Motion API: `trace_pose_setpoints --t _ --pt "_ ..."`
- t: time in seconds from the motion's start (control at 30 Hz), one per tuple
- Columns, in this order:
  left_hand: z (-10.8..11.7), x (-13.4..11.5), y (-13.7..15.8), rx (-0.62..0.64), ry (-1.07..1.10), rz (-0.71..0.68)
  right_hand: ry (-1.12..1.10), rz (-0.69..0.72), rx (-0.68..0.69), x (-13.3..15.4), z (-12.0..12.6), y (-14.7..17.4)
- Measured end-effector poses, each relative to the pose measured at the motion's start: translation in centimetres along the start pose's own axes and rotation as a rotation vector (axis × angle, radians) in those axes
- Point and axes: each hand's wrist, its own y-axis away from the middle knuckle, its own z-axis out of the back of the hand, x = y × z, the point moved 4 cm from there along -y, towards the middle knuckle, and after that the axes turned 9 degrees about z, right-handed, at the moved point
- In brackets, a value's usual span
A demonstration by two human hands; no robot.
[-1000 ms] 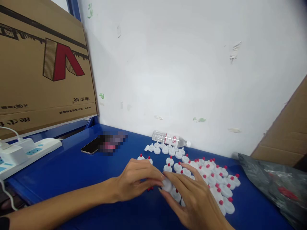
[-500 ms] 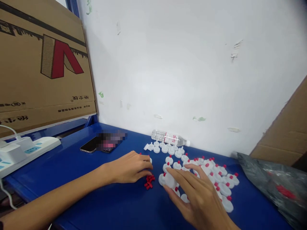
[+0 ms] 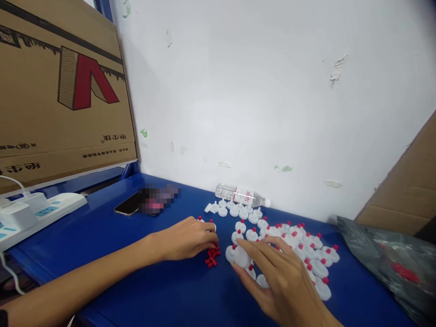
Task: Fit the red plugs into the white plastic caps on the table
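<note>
My right hand [image 3: 284, 277] grips a white round spout cap [image 3: 242, 257] between thumb and forefinger, just above other caps. My left hand [image 3: 195, 239] has its fingers curled down at a small pile of red tip caps [image 3: 211, 260]. Its fingertips touch the pile, but whether they pinch one is hidden. White spout caps with red tips [image 3: 320, 269] spread around and beyond my right hand. Two more with red tips [image 3: 211, 225] show just behind my left hand. White spout caps without red tips [image 3: 234, 211] stand farther back.
A clear plastic bottle [image 3: 243, 196] lies along the wall. Phones [image 3: 127, 205] rest at the back left, partly blurred. A white power strip [image 3: 51, 213] sits at the left edge. On the right lies a grey plastic bag [image 3: 378, 259] with red pieces inside.
My left hand's fingers have curled in a little more over the red tip caps. My right hand stays nearly where it was with the white spout cap.
</note>
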Motion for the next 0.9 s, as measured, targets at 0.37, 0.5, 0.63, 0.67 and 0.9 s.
trace_pose_setpoints --t 0.37,0.5,0.63,0.67,0.9 --pt "0.0 -0.1 0.0 0.005 0.058 0.018 -0.003 -0.017 0.012 -0.1 -0.1 0.2" --pt "-0.1 -0.2 -0.1 0.026 0.074 0.031 -0.011 -0.019 0.027 -0.1 -0.3 0.3" --pt "0.0 -0.3 -0.2 0.034 0.072 0.055 -0.018 -0.013 0.028 -0.2 -0.3 0.3" --pt "0.1 -0.3 -0.2 0.019 0.077 0.062 -0.019 -0.012 0.027 -0.2 -0.4 0.3" --pt "1.6 -1.0 0.3 -0.219 0.169 0.034 0.030 -0.030 0.054 -0.3 -0.4 0.3"
